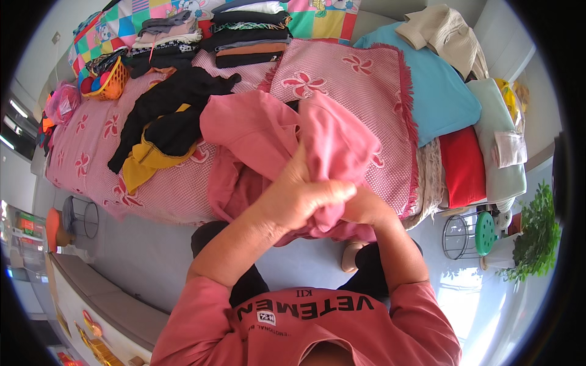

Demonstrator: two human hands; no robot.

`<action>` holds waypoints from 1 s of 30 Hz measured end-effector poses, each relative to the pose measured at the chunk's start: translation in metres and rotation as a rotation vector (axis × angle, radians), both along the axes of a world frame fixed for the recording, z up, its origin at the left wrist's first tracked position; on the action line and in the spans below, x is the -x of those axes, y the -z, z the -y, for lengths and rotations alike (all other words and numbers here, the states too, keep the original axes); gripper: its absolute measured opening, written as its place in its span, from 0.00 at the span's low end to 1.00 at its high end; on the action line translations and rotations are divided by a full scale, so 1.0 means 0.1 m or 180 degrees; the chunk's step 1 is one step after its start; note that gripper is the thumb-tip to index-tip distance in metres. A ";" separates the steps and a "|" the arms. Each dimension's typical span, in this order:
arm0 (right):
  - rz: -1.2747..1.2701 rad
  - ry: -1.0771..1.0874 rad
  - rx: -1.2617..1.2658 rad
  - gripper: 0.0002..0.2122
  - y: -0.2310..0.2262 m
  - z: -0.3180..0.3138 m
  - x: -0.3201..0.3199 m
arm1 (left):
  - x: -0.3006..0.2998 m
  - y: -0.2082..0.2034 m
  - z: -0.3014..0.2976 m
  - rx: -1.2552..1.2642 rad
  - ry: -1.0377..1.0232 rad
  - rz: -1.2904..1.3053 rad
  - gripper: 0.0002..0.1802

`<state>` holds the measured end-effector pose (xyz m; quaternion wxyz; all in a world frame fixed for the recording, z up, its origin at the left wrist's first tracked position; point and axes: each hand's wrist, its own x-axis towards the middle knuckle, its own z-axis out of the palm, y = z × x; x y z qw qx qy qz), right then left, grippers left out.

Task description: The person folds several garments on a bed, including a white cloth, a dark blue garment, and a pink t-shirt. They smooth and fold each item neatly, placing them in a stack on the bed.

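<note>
**Two hands meet at a bunched rose-pink garment**

The rose-pink garment [342,140] hangs in loose folds just before the middle of the pink flower-patterned coverlet [97,152], covering part of its near edge from view; whether it rests there I cannot tell. Its lower folds dangle, so the likeliest trouble is cloth sliding out of the gathered part under its own weight, or a fold dropping off the coverlet's near side toward the floor. A careless sweep leftward could also catch the black-and-mustard clothing [149,152], which lies just beside it on the coverlet.

The left hand [296,198] is closed on the gathered cloth, its thumb laid across the front and pointing at the other hand. The right hand [366,207] touches the same gather from the opposite side; its fingers are mostly hidden by cloth, so how tightly they are curled I cannot tell.

Farther out, folded clothes [251,43] are stacked toward the coverlet's far side, an orange basket [114,83] sits at its far left, and light-blue fabric [436,97] lies beyond its fringed right edge.
</note>
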<state>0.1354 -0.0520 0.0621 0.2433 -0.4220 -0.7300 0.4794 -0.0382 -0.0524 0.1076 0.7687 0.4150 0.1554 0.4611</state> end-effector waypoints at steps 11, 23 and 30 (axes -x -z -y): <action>-0.0145 -0.0362 0.0161 0.13 0.02 0.04 0.05 | 0.23 -0.36 0.21 -0.0593 -0.0457 0.0296 0.66; 0.2066 -0.1658 -0.0299 0.14 0.11 0.33 0.88 | 0.09 -0.22 0.15 -0.1273 0.0033 0.0270 0.38; 0.2341 -0.1521 -0.0412 0.15 0.19 0.38 1.11 | 0.01 -0.33 0.34 -0.0781 0.0574 0.0768 0.36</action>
